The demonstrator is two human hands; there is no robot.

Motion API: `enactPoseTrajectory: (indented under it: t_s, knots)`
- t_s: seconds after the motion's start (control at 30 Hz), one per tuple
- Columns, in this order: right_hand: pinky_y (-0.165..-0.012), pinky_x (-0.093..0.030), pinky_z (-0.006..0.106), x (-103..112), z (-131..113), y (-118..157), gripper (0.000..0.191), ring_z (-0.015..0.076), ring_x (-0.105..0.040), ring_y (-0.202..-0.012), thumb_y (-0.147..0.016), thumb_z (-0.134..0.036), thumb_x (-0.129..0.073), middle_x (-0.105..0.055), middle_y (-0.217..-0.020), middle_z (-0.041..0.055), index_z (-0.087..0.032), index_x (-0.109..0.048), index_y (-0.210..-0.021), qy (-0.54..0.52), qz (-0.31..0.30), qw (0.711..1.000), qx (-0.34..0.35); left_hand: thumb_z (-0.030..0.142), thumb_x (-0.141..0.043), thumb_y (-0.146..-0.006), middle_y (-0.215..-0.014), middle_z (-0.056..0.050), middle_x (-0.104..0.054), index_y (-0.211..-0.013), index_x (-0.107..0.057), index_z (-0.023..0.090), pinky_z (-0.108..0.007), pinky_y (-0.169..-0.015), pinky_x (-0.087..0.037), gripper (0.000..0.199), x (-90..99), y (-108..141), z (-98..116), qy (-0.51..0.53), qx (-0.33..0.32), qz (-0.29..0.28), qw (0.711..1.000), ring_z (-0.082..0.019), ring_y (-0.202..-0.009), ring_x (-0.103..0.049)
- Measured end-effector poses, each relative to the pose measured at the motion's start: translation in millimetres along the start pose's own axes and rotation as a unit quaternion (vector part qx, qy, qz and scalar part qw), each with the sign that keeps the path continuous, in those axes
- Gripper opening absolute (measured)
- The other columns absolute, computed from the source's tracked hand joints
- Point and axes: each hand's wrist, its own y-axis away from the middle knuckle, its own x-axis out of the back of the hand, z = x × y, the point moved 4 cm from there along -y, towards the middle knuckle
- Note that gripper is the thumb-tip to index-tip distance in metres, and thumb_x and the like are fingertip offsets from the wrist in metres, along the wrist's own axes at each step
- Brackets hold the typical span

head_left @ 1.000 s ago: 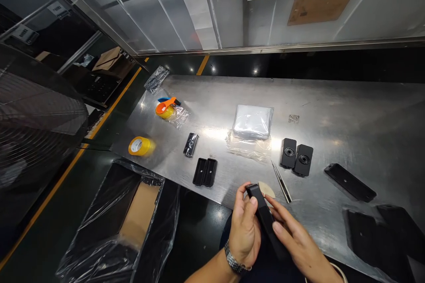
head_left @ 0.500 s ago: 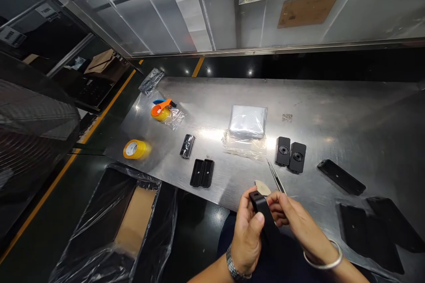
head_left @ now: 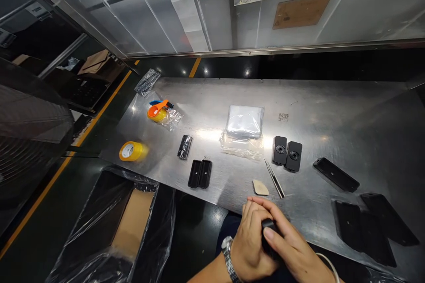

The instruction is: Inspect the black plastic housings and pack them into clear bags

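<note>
From your head camera, here we go: your left hand (head_left: 252, 247) and your right hand (head_left: 294, 250) are together just off the front edge of the steel workbench (head_left: 332, 115), both closed around a black plastic piece (head_left: 269, 231). Your left fingers are curled around it, and your right fingers lie across it from the other side. Most of the piece is hidden inside your grip, with only a dark end showing between your hands. There's a metal link watch (head_left: 227, 247) on your left wrist and a thin bangle (head_left: 327, 265) on your right.

Nearest to your hands on the bench, a pale triangular scrap (head_left: 260, 188) lies just beside a pair of steel tweezers (head_left: 274, 177). Beyond those sit two black square pads with round centres (head_left: 287, 156), side by side and almost touching. To the right, there's a black bar (head_left: 336, 174), then large black panels (head_left: 372, 230) toward the corner. Further left, a black double tray (head_left: 199, 174) sits near a small black part in plastic (head_left: 184, 147). A folded plastic bag (head_left: 245, 121) rests on loose clear film (head_left: 241, 147), and out by the far left are a yellow tape roll (head_left: 130, 151) and an orange tape dispenser (head_left: 157, 112). Below the bench edge, a plastic-lined cardboard box (head_left: 133, 223) stands open.
</note>
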Motion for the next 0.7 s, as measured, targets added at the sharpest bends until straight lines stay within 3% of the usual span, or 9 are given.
enactPoseTrajectory:
  t_s: [0.1,0.17,0.23,0.33,0.4,0.5,0.7]
  knots:
    - [-0.091,-0.044,0.038,2.5,-1.1,-7.6,0.041,0.0246,-0.057,-0.103,-0.086,-0.05,-0.041,-0.063,-0.107,0.0088,-0.02,-0.054,-0.112,-0.064,0.06,0.993,-0.074,0.011,-0.063,-0.063,-0.087,-0.012,-0.054,-0.095,-0.059,0.018,-0.041,-0.083,-0.035,0.033,-0.8,-2.0,-3.2,0.092,0.025,-0.014,0.995,-0.027,-0.087,-0.048]
    - [-0.084,-0.048,0.038,7.6,-0.6,-12.1,0.044,0.0249,-0.061,-0.09,-0.087,-0.053,-0.037,-0.067,-0.089,0.0082,-0.018,-0.06,-0.099,-0.093,0.094,0.985,-0.11,0.024,-0.07,-0.061,-0.085,-0.009,-0.052,-0.094,-0.058,0.019,-0.037,-0.073,-0.038,0.036,-3.7,-5.9,-7.7,0.247,0.064,-0.035,0.966,-0.023,-0.076,-0.05]
    - [-0.09,-0.045,0.042,12.9,0.7,-15.9,0.045,0.0263,-0.06,-0.096,-0.086,-0.054,-0.038,-0.068,-0.091,0.0092,-0.018,-0.062,-0.098,-0.101,0.106,0.983,-0.111,0.045,-0.071,-0.059,-0.082,-0.006,-0.05,-0.093,-0.055,0.02,-0.031,-0.061,-0.038,0.045,-7.1,-10.9,-13.5,0.429,0.112,-0.034,0.896,-0.016,-0.062,-0.048]
    - [-0.106,-0.027,0.048,21.8,5.4,-18.9,0.045,0.0284,-0.048,-0.117,-0.083,-0.055,-0.045,-0.06,-0.119,0.0099,-0.021,-0.059,-0.109,-0.08,0.141,0.983,-0.087,0.07,-0.05,-0.066,-0.078,-0.004,-0.048,-0.091,-0.055,0.019,-0.025,-0.05,-0.033,0.057,-10.3,-17.8,-22.8,0.6,0.18,0.0,0.78,-0.01,-0.051,-0.042]
    - [-0.108,-0.021,0.051,25.1,8.3,-19.5,0.047,0.0295,-0.043,-0.122,-0.082,-0.055,-0.047,-0.055,-0.126,0.0097,-0.023,-0.057,-0.114,-0.061,0.159,0.982,-0.082,0.076,-0.037,-0.069,-0.075,-0.004,-0.046,-0.09,-0.056,0.017,-0.023,-0.047,-0.031,0.066,-11.7,-20.8,-26.5,0.642,0.214,0.005,0.737,-0.01,-0.053,-0.041]
    - [-0.107,-0.023,0.053,23.9,8.0,-20.8,0.045,0.0299,-0.045,-0.12,-0.083,-0.053,-0.046,-0.057,-0.125,0.0098,-0.023,-0.058,-0.114,-0.052,0.145,0.985,-0.074,0.077,-0.036,-0.068,-0.075,-0.003,-0.044,-0.089,-0.058,0.013,-0.021,-0.047,-0.031,0.071,-12.3,-23.2,-28.7,0.677,0.251,0.01,0.691,-0.011,-0.059,-0.043]
    - [-0.105,-0.03,0.051,19.6,8.0,-25.1,0.043,0.0298,-0.049,-0.117,-0.085,-0.05,-0.043,-0.059,-0.122,0.0098,-0.023,-0.06,-0.114,-0.024,0.127,0.989,-0.066,0.073,-0.047,-0.067,-0.074,-0.003,-0.045,-0.086,-0.058,0.01,-0.018,-0.05,-0.035,0.066,-6.7,-25.8,-34.1,0.704,0.307,0.053,0.638,-0.011,-0.062,-0.042]
